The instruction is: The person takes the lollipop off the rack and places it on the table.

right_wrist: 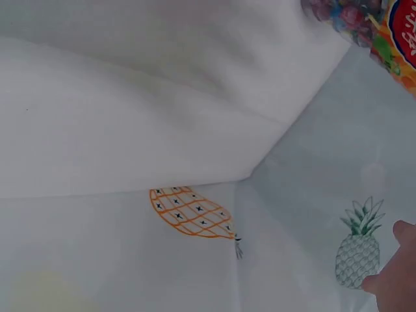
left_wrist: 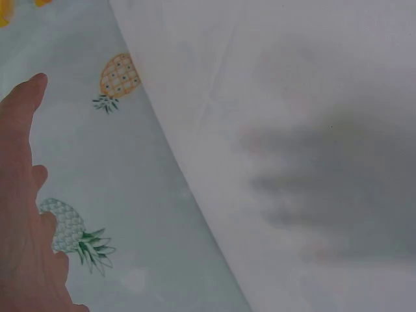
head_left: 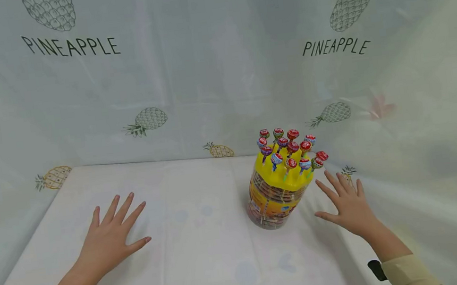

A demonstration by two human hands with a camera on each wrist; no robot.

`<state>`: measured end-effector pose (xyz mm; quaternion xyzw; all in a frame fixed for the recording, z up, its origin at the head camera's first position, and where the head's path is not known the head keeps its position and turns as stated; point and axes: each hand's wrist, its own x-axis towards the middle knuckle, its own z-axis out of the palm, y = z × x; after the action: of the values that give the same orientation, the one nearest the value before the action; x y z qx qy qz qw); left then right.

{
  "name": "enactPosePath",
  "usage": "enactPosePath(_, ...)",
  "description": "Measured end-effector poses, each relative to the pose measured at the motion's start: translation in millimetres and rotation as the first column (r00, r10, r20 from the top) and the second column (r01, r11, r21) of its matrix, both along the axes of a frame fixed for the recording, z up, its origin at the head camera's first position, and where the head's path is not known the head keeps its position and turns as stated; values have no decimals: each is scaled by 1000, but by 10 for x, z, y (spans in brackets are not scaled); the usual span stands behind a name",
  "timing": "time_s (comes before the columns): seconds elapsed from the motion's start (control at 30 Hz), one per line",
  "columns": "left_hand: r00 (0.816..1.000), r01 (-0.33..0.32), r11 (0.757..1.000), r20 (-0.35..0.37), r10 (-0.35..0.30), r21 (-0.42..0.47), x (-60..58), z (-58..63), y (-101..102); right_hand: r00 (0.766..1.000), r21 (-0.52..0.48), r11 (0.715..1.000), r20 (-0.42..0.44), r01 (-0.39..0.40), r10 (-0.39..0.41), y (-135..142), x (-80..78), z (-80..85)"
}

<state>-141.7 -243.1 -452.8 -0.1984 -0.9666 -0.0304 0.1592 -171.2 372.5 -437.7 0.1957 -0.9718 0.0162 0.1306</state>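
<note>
A lollipop tub [head_left: 275, 194] with a yellow top stands on the white table, right of the middle in the head view. Several wrapped lollipops [head_left: 292, 147] stick up from its top. My right hand [head_left: 350, 208] hovers just right of the tub, fingers spread and holding nothing. On the left side, my left hand [head_left: 106, 243] is held over the table with its fingers spread, well away from the tub. The left wrist view shows part of that hand at its left edge. In the right wrist view, the tub [right_wrist: 396, 42] is cut off at the upper right corner.
The white table [head_left: 200, 260] has a pale cloth with faint blue prints. Behind and beside it hangs a grey curtain [head_left: 202, 69] printed with pineapples. Both sleeves [head_left: 411, 272] are beige, with a black band by each wrist.
</note>
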Motion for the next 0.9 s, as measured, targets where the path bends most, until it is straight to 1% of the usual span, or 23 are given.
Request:
enactPosePath(0.17, 1000, 9, 1000, -5, -9, 5, -18, 10, 35, 1000, -38, 999, -17, 12, -13, -14, -17, 99)
enactPosePath(0.3, 1000, 20, 1000, -5, -20, 5, -18, 21, 78, 1000, -86, 996, -24, 9, -11, -62, 18, 170)
enactPosePath(0.4, 1000, 27, 1000, -5, -27, 9, -19, 34, 109, 998, -163, 986, -50, -38, 31, -114, 61, 214)
enactPosePath(0.5, 999, 35, 999, -13, -35, 8, -41, 47, 149, 991, -246, 963, -101, -114, 92, -176, 89, 257)
enactPosePath(0.57, 999, 40, 999, -7, -40, 4, -57, 56, 189, 983, -302, 939, -131, -166, 132, -222, 103, 282)
enactPosePath(0.63, 999, 43, 999, -4, -43, -2, -77, 67, 238, 977, -363, 910, -151, -199, 153, -275, 124, 304)
enactPosePath(0.7, 999, 48, 999, 6, -48, -3, -95, 82, 294, 974, -442, 870, -153, -219, 167, -340, 152, 321)
enactPosePath(0.8, 998, 56, 998, 6, -56, 6, -126, 95, 380, 970, -555, 795, -153, -244, 191, -446, 170, 322)
enactPosePath(0.87, 998, 65, 998, 0, -65, 9, -147, 105, 440, 968, -606, 754, -148, -252, 205, -517, 167, 313)
enactPosePath(0.9, 997, 71, 997, -7, -71, 10, -161, 111, 473, 966, -620, 741, -150, -258, 212, -549, 158, 305)
